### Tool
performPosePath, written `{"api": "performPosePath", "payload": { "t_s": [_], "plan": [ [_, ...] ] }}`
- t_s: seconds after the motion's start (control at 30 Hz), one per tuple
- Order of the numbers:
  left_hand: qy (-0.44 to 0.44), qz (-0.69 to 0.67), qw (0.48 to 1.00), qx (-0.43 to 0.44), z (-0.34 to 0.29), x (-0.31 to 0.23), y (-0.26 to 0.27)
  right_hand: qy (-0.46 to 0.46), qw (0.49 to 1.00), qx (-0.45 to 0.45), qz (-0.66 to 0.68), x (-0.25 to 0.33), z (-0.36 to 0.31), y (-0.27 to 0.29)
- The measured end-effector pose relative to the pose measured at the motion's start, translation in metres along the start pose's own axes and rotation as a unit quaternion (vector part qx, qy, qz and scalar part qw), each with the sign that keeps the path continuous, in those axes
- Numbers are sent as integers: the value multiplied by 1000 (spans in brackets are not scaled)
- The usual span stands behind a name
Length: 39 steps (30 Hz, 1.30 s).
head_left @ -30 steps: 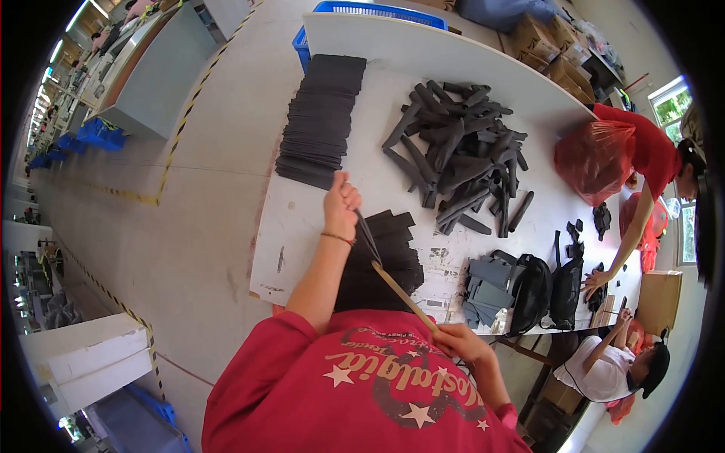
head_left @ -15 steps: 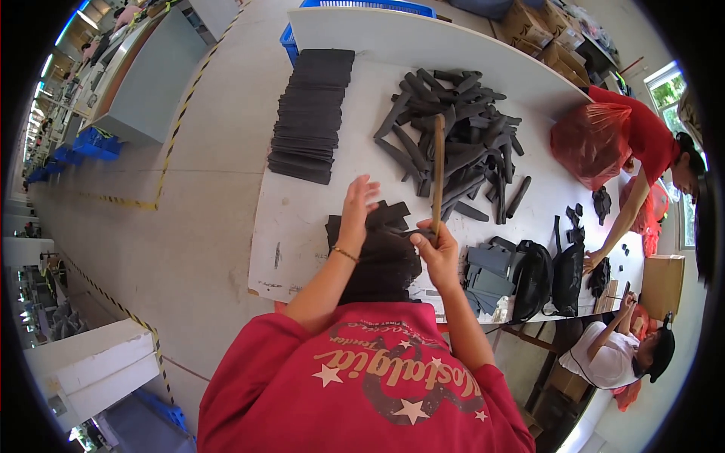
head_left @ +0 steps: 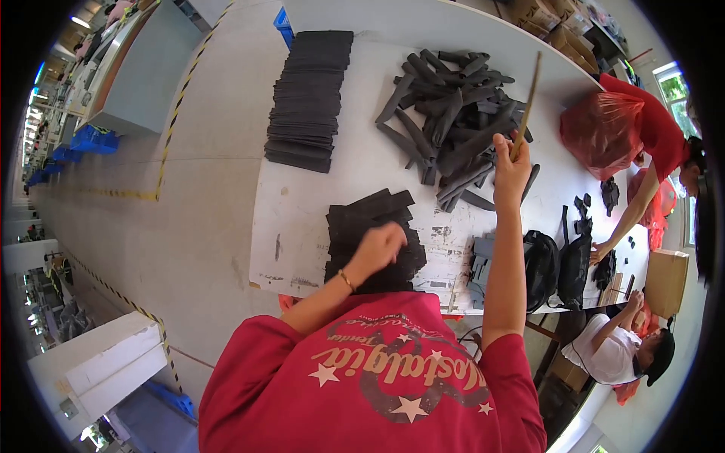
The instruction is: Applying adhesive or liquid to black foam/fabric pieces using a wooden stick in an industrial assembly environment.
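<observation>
My right hand (head_left: 510,167) is raised over the white table (head_left: 362,162) and grips a thin wooden stick (head_left: 527,100) that points away from me, above a loose heap of dark rolled fabric pieces (head_left: 453,132). My left hand (head_left: 379,248) rests with curled fingers on a small pile of flat black pieces (head_left: 370,230) at the table's near edge. It is unclear whether the left hand grips a piece.
A neat stack of black flat pieces (head_left: 310,102) lies at the far left of the table. Black bags (head_left: 555,260) sit at the right. A person in red with a red plastic bag (head_left: 604,132) and a seated person in white (head_left: 612,347) work nearby.
My right hand has moved right and farther out with the stick, now over the heap. My left hand has drawn back and curled on the small black pile.
</observation>
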<state>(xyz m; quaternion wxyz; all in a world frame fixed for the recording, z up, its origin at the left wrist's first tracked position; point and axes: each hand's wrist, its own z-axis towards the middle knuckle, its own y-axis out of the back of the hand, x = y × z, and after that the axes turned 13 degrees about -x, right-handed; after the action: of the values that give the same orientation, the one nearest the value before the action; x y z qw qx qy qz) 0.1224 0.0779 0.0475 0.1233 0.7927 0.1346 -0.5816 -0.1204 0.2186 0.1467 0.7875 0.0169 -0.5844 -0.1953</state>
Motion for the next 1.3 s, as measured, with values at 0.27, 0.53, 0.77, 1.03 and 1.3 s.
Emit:
{"api": "performPosePath", "payload": {
  "t_s": [0.27,0.53,0.77,1.03,1.3],
  "plan": [
    [-199,331,911,-147,118,72,5,-90,957,249,-120,-54,-90,71],
    [-146,232,956,-104,127,44,18,-106,926,329,-154,-58,-78,147],
    [-179,204,960,-72,115,9,29,-55,900,376,-214,-40,-61,144],
    [-347,241,905,-46,98,-17,0,-34,867,449,-213,-29,-85,101],
    [-104,-160,926,-326,65,-22,6,-301,857,417,44,-46,-158,60]
  ]
}}
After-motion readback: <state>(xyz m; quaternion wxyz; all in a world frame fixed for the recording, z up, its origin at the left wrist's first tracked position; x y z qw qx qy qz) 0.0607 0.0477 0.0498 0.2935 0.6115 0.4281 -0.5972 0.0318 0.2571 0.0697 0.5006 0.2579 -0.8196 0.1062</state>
